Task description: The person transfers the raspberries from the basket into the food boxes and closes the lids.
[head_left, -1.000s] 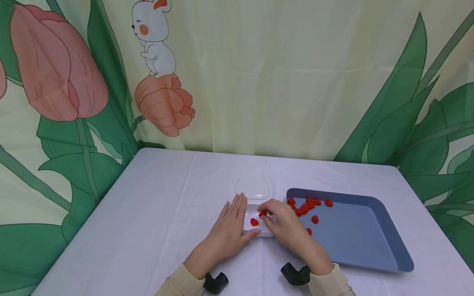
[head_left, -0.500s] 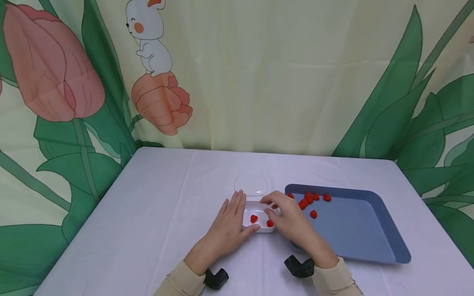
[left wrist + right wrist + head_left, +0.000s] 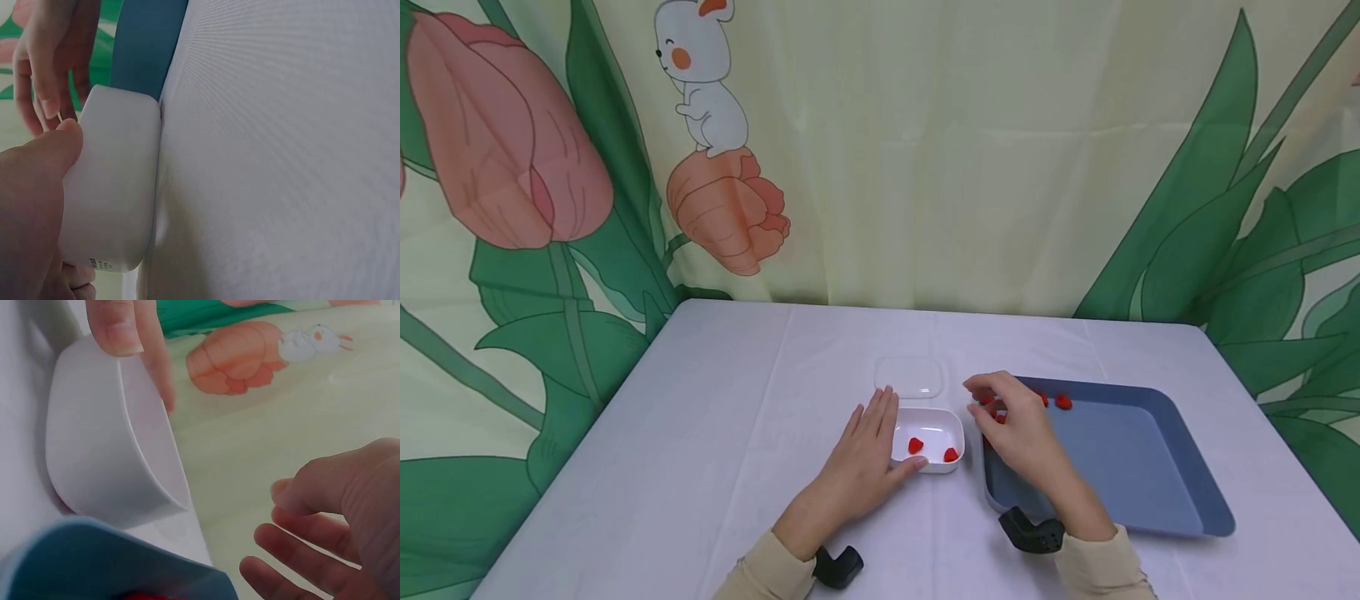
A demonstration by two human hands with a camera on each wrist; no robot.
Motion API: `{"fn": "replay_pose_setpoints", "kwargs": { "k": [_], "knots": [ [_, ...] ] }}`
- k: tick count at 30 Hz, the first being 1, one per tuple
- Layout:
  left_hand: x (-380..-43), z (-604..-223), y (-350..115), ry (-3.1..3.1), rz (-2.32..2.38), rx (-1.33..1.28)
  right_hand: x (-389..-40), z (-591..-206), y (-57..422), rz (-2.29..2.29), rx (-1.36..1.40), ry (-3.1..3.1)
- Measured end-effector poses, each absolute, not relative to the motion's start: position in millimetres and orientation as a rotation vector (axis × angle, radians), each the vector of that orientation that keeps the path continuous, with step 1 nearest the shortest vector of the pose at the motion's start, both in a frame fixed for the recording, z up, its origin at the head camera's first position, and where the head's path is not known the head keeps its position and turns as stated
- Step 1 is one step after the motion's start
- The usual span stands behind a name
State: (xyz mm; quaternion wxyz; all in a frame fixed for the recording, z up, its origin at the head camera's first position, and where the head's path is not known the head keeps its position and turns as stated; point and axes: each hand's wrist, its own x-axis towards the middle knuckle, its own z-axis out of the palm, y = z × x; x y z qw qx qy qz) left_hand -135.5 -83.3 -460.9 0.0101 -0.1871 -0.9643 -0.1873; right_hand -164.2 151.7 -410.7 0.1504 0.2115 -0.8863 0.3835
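A small white box stands on the cloth, with two red raspberry-like pieces inside. My left hand rests against it, straight fingers along the left side and thumb at the near rim. In the left wrist view the left thumb touches the box's upper edge. Over the left end of a blue-grey tray hovers my right hand, its fingers loosely bent and apart. The right wrist view shows nothing between those fingers. More red pieces lie in the tray, several partly hidden behind the right hand.
A clear shallow lid lies on the white tablecloth just behind the box. Black wrist devices sit by both cuffs. A curtain printed with flowers and a rabbit hangs behind the table.
My right hand let go of a red piece inside the box, then moved right to above the tray. The left hand stayed at the box. The head view shifted slightly.
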Motion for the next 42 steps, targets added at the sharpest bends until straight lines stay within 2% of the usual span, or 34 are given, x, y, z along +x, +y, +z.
{"fn": "replay_pose_setpoints", "kwargs": {
  "k": [24, 42],
  "knots": [
    [-134.8, -460.7, -82.0, -3.013, -0.58, -0.571, -165.3, -401.6, 195.0, 1.061, 0.301, -2.686],
    [-134.5, -460.2, -83.0, -3.012, -0.591, -0.572, -165.6, -399.6, 206.9, 1.037, 0.164, -2.884]
  ]
}}
